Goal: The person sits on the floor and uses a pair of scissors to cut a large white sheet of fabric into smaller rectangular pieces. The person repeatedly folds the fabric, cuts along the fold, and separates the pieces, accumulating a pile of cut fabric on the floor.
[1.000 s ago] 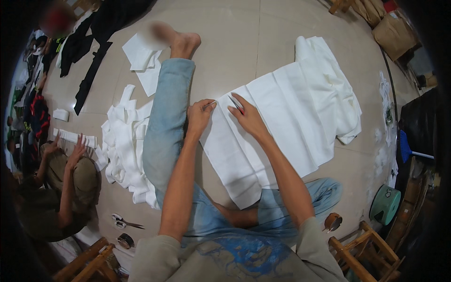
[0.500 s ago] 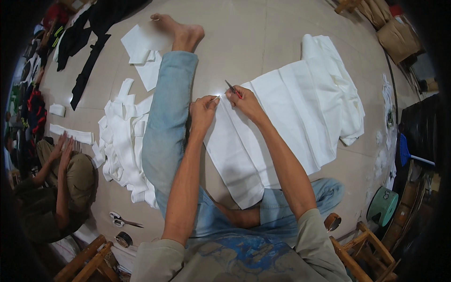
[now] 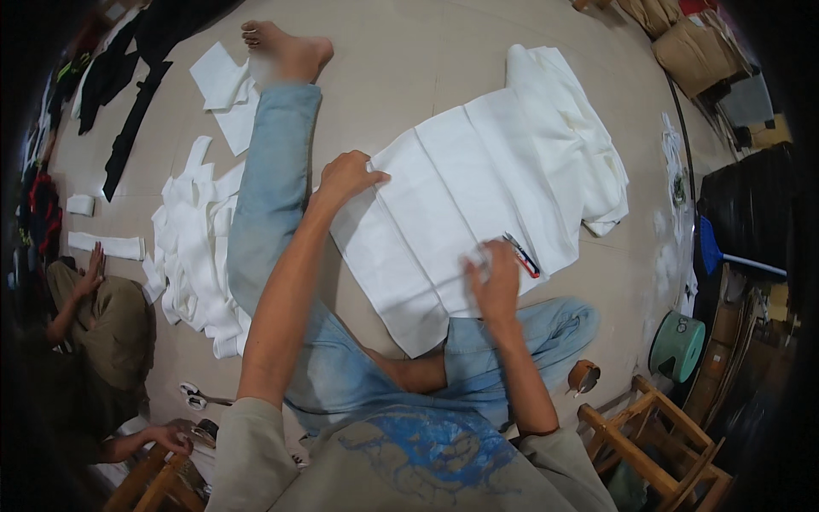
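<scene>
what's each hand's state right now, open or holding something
Left hand: open, thumb spread, at the edge of the creased white fabric sheet.
Right hand: blurred, grip cannot be told; small red-and-black snips show beside it.

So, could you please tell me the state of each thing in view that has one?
Wide white fabric sheet: spread out, crossed by parallel creases or seams.
Left hand: at the sheet's upper left corner, grip unclear.
Right hand: over the sheet, blurred, grip unclear.
Small red-and-black metal snips: beside the right hand; held or lying, unclear.
Loose white cloth strips: heaped, crumpled.
White-handled metal scissors: on the beige tiled floor, open or shut unclear.
</scene>
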`<action>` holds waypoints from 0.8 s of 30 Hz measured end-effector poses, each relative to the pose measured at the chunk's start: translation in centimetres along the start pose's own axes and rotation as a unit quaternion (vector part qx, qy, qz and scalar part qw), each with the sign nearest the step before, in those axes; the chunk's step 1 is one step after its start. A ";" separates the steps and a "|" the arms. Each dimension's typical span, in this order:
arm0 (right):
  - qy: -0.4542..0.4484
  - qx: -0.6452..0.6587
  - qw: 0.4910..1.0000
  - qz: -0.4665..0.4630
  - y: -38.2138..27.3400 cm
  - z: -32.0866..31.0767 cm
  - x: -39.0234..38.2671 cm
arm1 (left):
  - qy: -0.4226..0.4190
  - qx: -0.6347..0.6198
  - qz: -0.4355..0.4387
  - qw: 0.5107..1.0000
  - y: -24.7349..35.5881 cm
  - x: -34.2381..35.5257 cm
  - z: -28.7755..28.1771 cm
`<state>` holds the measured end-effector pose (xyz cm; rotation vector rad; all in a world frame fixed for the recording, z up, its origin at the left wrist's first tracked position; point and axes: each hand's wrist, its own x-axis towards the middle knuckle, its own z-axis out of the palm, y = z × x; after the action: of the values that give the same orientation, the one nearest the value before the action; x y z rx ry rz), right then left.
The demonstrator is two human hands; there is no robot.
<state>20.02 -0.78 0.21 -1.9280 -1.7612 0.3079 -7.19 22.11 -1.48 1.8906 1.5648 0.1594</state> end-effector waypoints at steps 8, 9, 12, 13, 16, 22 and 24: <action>-0.048 -0.094 0.994 -0.009 -4.6 5.0 -6.0 | 0.179 -0.001 0.005 0.984 1.6 -0.2 2.5; -0.063 -0.085 0.994 -0.021 -4.6 5.1 -5.9 | 0.201 0.022 -0.008 0.979 1.3 0.2 3.1; -0.121 -0.076 0.989 -0.035 -4.3 4.6 -6.2 | 0.228 0.196 0.024 0.953 -0.6 3.2 2.6; -0.151 -0.076 0.985 -0.032 -4.1 4.2 -7.1 | 0.251 0.194 0.035 0.948 -1.5 4.3 1.6; -0.182 -0.084 0.979 -0.033 -4.2 4.3 -6.7 | 0.286 0.241 0.087 0.923 -1.5 6.1 0.8; -0.212 -0.041 0.975 -0.042 -4.3 3.8 -6.4 | 0.257 0.241 0.127 0.927 -3.9 7.0 0.0; -0.217 -0.007 0.976 -0.011 -4.4 3.4 -5.8 | 0.139 0.234 0.030 0.962 -0.9 6.7 1.2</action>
<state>13.80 -5.59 -1.45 -1.9551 -2.0541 0.7601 -5.57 27.74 -4.97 2.3648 1.8556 0.0900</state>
